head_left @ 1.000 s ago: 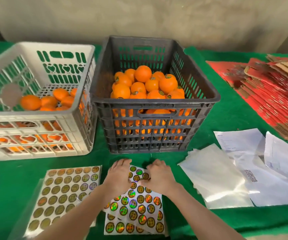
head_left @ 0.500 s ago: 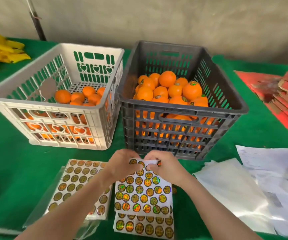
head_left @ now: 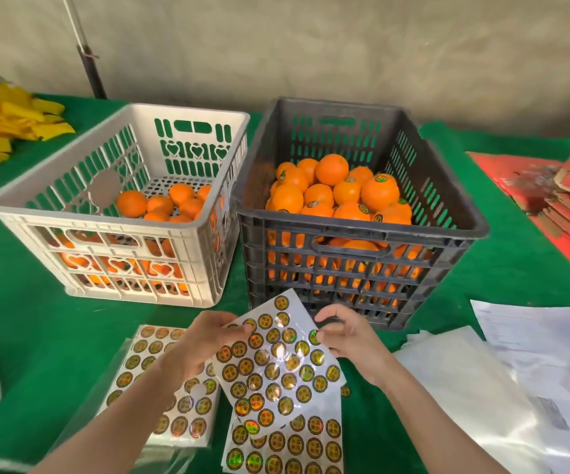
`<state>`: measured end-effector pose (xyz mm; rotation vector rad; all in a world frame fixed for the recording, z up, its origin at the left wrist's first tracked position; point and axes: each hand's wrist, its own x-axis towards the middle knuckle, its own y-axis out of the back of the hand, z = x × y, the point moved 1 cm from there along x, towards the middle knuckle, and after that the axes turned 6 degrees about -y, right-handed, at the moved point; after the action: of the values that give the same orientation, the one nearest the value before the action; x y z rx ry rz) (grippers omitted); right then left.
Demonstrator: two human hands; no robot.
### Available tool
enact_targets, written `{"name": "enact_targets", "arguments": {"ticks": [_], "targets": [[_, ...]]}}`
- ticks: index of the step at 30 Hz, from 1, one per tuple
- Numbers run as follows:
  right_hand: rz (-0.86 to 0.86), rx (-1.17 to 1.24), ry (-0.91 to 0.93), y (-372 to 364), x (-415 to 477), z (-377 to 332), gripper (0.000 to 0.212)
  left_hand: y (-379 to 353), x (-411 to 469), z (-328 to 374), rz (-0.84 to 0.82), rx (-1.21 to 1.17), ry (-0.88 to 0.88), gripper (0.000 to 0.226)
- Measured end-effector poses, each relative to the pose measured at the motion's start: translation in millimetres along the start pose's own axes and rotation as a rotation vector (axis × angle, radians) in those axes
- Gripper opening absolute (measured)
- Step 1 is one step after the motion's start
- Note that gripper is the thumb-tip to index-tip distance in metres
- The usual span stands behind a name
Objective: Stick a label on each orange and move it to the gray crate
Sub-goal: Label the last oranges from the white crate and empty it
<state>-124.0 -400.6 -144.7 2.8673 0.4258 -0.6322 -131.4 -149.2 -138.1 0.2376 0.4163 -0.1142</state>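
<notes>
Head, left hand point(head_left: 204, 340), right hand point(head_left: 348, 340) pinching label sheet point(head_left: 276, 367)

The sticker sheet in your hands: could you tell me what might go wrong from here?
The sticker sheet is held by the left hand at one edge, so it may buckle and crease the label the right hand pinches. Oranges are heaped in the gray crate; another could roll.

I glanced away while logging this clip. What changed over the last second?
The top sticker sheet has lifted off the stack of sheets and tilted up. The left hand now holds its left edge; the right hand pinches a label at its right edge. The gray crate and white crate stayed put.
</notes>
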Motion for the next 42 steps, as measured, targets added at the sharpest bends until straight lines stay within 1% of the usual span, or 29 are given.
{"name": "enact_targets", "arguments": {"ticks": [4, 6, 7, 9, 12, 16, 18, 20, 21, 22, 23, 24, 25, 27, 29, 32, 33, 35, 36, 38, 39, 40, 42], "targets": [[-0.012, -0.127, 0.077, 0.6, -2.0, -2.3, 0.018, 2.6, 2.9, -6.8, -0.023, 0.022, 0.044, 0.020], [-0.020, -0.167, 0.085, 2.1, -2.6, -2.5, 0.019, 1.9, 8.9, -11.0, -0.035, 0.052, 0.045, 0.010], [-0.028, -0.180, 0.081, 2.9, -3.1, -2.0, 0.021, 0.7, 10.0, -10.5, -0.040, 0.060, 0.050, 0.008], [-0.053, -0.196, 0.060, 4.9, -4.6, -0.1, 0.024, -1.6, 13.7, -10.4, -0.043, 0.081, 0.050, 0.016], [-0.086, -0.187, 0.052, 10.0, -10.2, 2.4, 0.026, -5.2, 17.1, -8.9, -0.060, 0.153, 0.044, 0.016], [0.012, -0.072, 0.110, 19.0, -20.0, -8.8, 0.023, -9.6, 17.3, -3.8, -0.107, 0.257, 0.024, 0.008], [0.016, -0.069, 0.166, 14.7, -25.5, -21.3, 0.023, -15.3, 17.8, -1.3, -0.153, 0.346, 0.005, 0.011], [-0.009, -0.149, 0.266, 3.0, -32.4, -38.1, 0.026, -25.3, 17.9, 1.9, -0.190, 0.491, -0.037, 0.012], [-0.023, -0.196, 0.320, -4.5, -35.7, -48.5, 0.028, -30.6, 17.4, 3.2, -0.196, 0.602, -0.078, 0.021], [-0.032, -0.241, 0.372, -12.5, -38.8, -59.6, 0.029, -35.0, 15.9, 4.9, -0.187, 0.746, -0.133, 0.037], [-0.038, -0.276, 0.424, -20.6, -41.3, -72.0, 0.029, -36.9, 12.8, 7.7, -0.159, 0.883, -0.195, 0.053], [-0.036, -0.295, 0.478, -28.4, -43.7, -85.4, 0.028, -36.1, 9.4, 11.1, -0.119, 0.962, -0.275, 0.062], [-0.024, -0.299, 0.533, -36.2, -45.8, -100.4, 0.027, -31.9, 5.9, 15.6, -0.079, 0.965, -0.372, 0.063], [0.009, -0.259, 0.645, -50.8, -48.4, -132.9, 0.026, -15.3, -5.0, 29.8, -0.025, 0.788, -0.553, 0.049], [0.036, -0.212, 0.751, -63.4, -44.4, -166.3, 0.033, 10.2, -18.2, 49.6, 0.062, 0.612, -0.691, 0.033], [0.121, -0.273, 0.878, -79.0, -20.5, -215.0, 0.037, 59.8, -32.1, 80.4, 0.338, 0.488, -0.830, 0.013], [0.142, -0.307, 0.898, -84.6, -7.4, -229.8, 0.035, 78.7, -33.0, 88.1, 0.429, 0.454, -0.845, 0.010], [0.155, -0.394, 0.909, -98.3, 25.7, -255.0, 0.028, 117.8, -29.2, 101.3, 0.566, 0.412, -0.816, 0.023], [0.148, -0.448, 0.907, -106.2, 43.7, -264.9, 0.023, 136.7, -24.2, 106.3, 0.605, 0.408, -0.793, 0.026], [0.113, -0.582, 0.875, -124.1, 80.1, -277.4, 0.011, 172.4, -6.5, 113.1, 0.654, 0.424, -0.744, 0.020], [0.099, -0.663, 0.842, -133.1, 97.9, -280.3, 0.012, 187.5, 6.2, 117.3, 0.661, 0.452, -0.699, 0.017], [0.093, -0.741, 0.806, -140.3, 112.4, -278.9, 0.019, 197.9, 18.1, 121.2, 0.647, 0.506, -0.647, 0.017], [0.100, -0.848, 0.748, -152.6, 138.8, -276.2, 0.041, 215.1, 50.7, 129.3, 0.547, 0.674, -0.524, 0.022]]}}
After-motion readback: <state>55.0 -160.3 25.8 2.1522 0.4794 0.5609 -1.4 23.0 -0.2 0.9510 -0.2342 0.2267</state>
